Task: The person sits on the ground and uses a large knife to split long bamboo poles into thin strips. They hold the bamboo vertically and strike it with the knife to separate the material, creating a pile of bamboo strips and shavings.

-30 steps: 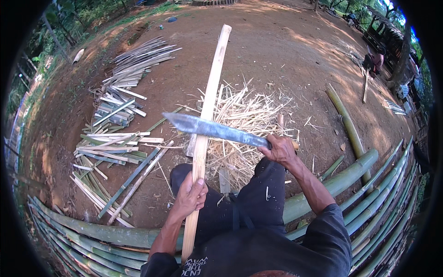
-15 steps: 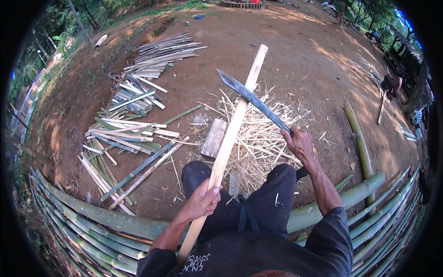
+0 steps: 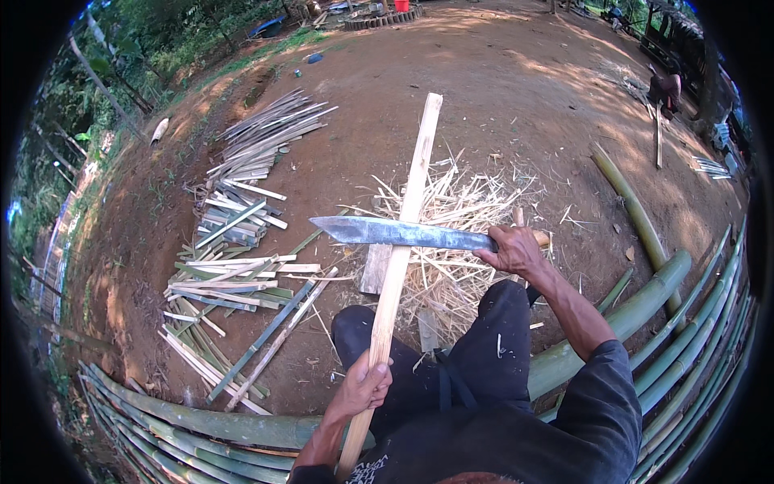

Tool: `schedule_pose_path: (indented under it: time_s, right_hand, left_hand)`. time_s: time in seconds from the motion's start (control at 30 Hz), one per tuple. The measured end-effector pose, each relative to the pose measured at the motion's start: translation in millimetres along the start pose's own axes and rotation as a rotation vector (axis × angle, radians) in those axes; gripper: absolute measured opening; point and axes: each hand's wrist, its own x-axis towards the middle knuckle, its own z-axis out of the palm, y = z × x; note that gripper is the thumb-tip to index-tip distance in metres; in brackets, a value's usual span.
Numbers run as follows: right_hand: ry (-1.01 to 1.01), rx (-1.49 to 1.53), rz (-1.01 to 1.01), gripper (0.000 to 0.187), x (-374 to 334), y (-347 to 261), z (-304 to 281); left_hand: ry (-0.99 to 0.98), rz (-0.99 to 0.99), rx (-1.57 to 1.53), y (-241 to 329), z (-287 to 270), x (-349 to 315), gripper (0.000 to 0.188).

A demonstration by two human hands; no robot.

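My left hand (image 3: 363,389) is wrapped round the lower part of a long pale wooden stick (image 3: 393,294), which slants up and away from my lap. In my right hand (image 3: 513,248) is the handle of a machete (image 3: 407,234). Its broad grey blade lies across the stick about halfway up, the tip pointing left. Below the blade, on the ground, a short block of wood (image 3: 375,269) shows just left of the stick. A heap of pale shavings (image 3: 459,262) spreads beneath and right of the stick, in front of my knees.
Split bamboo strips lie in several piles (image 3: 234,218) on the left. Thick green bamboo poles (image 3: 218,425) run behind me on both sides, and one pole (image 3: 633,206) lies on the right. A person (image 3: 665,87) sits far right; a red bucket (image 3: 401,6) stands at the back.
The machete blade has come down the stick toward me and turned from slanting to nearly level. The stick stands slightly steeper, and the whole view has shifted a little.
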Motion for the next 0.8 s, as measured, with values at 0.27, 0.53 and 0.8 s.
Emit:
schedule_pose_path:
  time_s: [0.27, 0.53, 0.8]
  right_hand:
    - [0.084, -0.081, 0.338, 0.065, 23.5, 35.8, -18.3]
    - [0.008, 0.055, 0.514, 0.067, 20.5, 45.5, -20.3]
    - [0.025, 0.028, 0.366, 0.069, 2.9, 44.9, -4.9]
  left_hand:
    - [-0.012, -0.079, 0.045, -10.0, -5.3, -18.3, 0.029]
    - [0.008, -0.122, 0.113, -5.6, 1.3, -11.4, 0.027]
    - [0.058, -0.104, 0.119, -3.0, 3.6, -13.0, 0.027]
